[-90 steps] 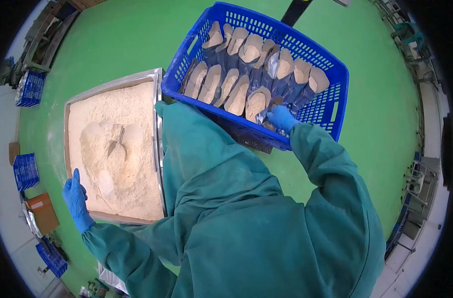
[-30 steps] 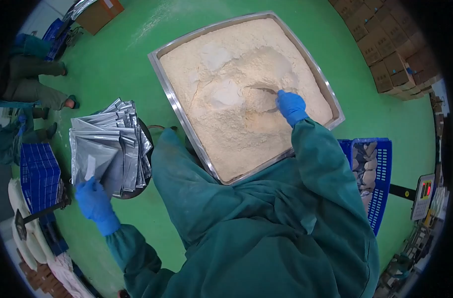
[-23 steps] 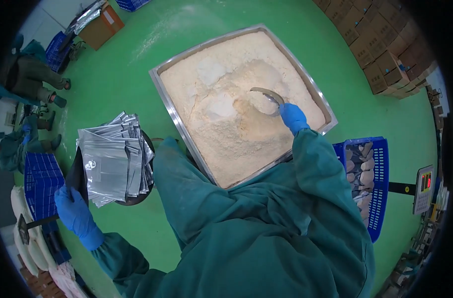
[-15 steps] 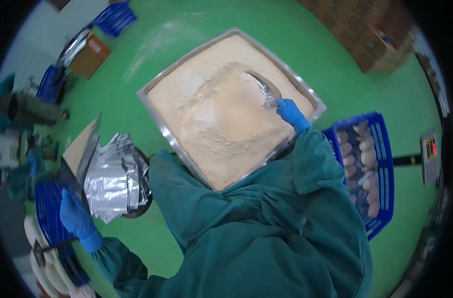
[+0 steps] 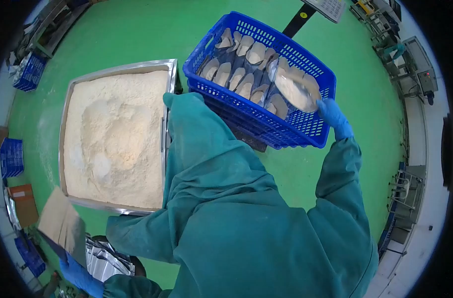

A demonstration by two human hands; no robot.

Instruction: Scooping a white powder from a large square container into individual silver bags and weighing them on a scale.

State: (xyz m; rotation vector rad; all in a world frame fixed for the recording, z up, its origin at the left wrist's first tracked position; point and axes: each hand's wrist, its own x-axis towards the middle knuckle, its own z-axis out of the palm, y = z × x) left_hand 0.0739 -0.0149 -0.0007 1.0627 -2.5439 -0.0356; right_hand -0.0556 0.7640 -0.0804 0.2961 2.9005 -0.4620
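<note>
At the upper right, my right hand is closed on a metal scoop with pale powder in it, held over the right end of a blue basket. Several upright bags of powder stand in rows in the basket. At the lower left, my left hand grips a flat bag, dark outside with a pale beige face at the top; some fingers are hidden behind it. A steel tray of cream powder, with a hollow in its middle, is beside my left leg.
A stack of silver bags lies at the lower left. A scale display on a post is behind the basket. Blue crates and a cardboard box line the left wall. Metal stands and equipment line the right wall.
My right hand has lifted the scoop from the powder tray to over the basket. My view has swung right. My left hand has brought the bag along at the lower left.
</note>
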